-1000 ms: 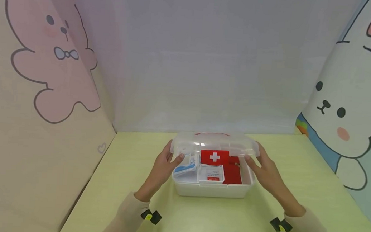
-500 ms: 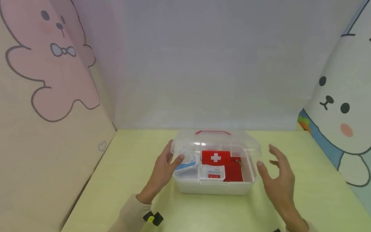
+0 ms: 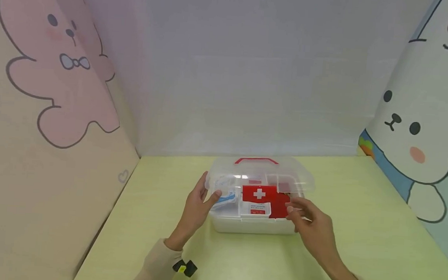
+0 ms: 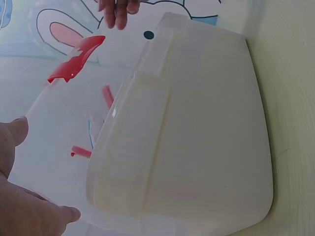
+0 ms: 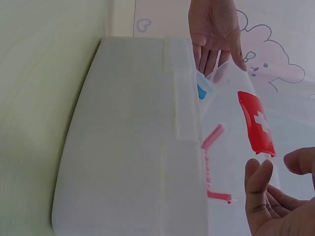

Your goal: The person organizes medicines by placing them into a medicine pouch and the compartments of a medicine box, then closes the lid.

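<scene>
A clear plastic lid [image 3: 226,168] with a red handle [image 3: 257,159] stands partly raised over a white first-aid box [image 3: 257,227]. My left hand [image 3: 195,209] grips the lid's left end, thumb in front and fingers behind. On the lid's front edge is a red piece with a white cross [image 5: 257,124]. My right hand [image 3: 315,229] is before the box's right front, fingers bent and thumb apart, with nothing visible between them. Inside lie a blue-and-white packet [image 3: 225,199], a small white case [image 3: 256,208] and a red pouch [image 3: 279,206].
The box stands on a pale yellow-green table [image 3: 158,183], near its back edge. A whitish curtain [image 3: 252,72] hangs behind. Cartoon-printed cloth walls stand at both sides, with a pink figure [image 3: 57,72] on the left and a white rabbit [image 3: 425,110] on the right.
My right hand let go of the lid's right end, moved out to the right, then came back in front of the box. My left hand has kept its hold on the lid.
</scene>
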The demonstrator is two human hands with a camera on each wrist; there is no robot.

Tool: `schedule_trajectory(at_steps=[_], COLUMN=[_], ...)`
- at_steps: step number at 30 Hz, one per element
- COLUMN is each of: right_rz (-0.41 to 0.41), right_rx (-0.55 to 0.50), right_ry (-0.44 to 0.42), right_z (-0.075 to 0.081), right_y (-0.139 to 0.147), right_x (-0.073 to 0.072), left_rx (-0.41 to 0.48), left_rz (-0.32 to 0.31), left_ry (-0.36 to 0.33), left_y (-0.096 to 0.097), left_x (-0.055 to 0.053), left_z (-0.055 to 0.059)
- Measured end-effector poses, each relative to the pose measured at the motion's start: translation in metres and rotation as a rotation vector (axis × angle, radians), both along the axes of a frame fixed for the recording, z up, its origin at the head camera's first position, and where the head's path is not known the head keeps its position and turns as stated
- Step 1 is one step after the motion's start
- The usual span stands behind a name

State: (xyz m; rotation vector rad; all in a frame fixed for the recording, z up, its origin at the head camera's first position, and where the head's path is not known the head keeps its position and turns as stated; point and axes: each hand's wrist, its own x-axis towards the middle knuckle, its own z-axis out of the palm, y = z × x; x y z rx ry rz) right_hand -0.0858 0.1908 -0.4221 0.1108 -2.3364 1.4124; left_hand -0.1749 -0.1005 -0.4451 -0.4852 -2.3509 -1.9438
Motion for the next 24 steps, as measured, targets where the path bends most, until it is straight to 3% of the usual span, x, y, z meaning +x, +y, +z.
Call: schedule_trajectory(at_steps=[2, 5, 12, 24], right_rz=[0.031, 0.066, 0.166, 0.111], right_rx=[-0.005, -0.002, -0.054, -0.014], right_ry=[-0.124, -0.211, -0.207, -0.292], right_z=[-0.001, -0.005, -0.008, -0.004], right_y=[-0.003, -0.007, -0.016, -0.023], right_x=[-0.005, -0.011, -0.014, -0.008], left_rx=[0.003, 0.003, -0.008, -0.047], left_rz=[0.004, 0.010, 0.008, 0.014], left_ry=[-0.004, -0.013, -0.004, 0.028], left_y=[0.000, 0.000, 0.000, -0.004], left_x=[0.000, 0.000, 0.001, 0.007], left_z=[-0.001, -0.005, -0.008, -0.011])
